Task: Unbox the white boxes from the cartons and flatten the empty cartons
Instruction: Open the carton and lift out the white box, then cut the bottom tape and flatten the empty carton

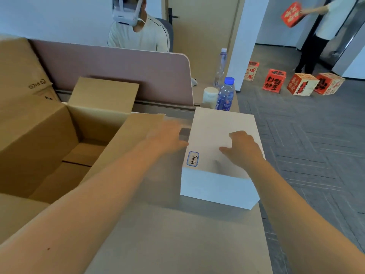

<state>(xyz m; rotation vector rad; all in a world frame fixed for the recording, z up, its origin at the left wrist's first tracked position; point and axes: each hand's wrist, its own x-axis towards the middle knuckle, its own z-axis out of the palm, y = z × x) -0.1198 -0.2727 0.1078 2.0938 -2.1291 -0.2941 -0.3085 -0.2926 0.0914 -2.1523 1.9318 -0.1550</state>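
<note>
Both of our bare forearms reach in from six o'clock over the grey desk (177,244), whose near stretch lies free. At the centre, toward two o'clock of our arms, the white box (221,186) stands on the desk, its right side running along the desk's right edge, with patterned floor (316,155) open beyond at three o'clock. A small handwritten label (192,159) sits on the box top near its left edge.

Our right hand (244,148) rests palm down on the box top, fingers spread and loose, clasping nothing. Our left hand (167,137) is blurred at the box's left edge, fingers extended against its side; we cannot tell whether it grips anything.

At nine o'clock the brown carton (49,147) stands with flaps raised, its inside bare down to the bottom flaps; its right flap (128,141) leans toward the white box, passing under our left wrist. Behind, at twelve o'clock, a pink divider (118,70) closes the desk's far side. Two water bottles (225,93) and a white cup (210,96) crowd the far right corner at one o'clock, just behind the box. Red printed boxes (302,84) stand on the floor at two o'clock, well apart from the desk.
</note>
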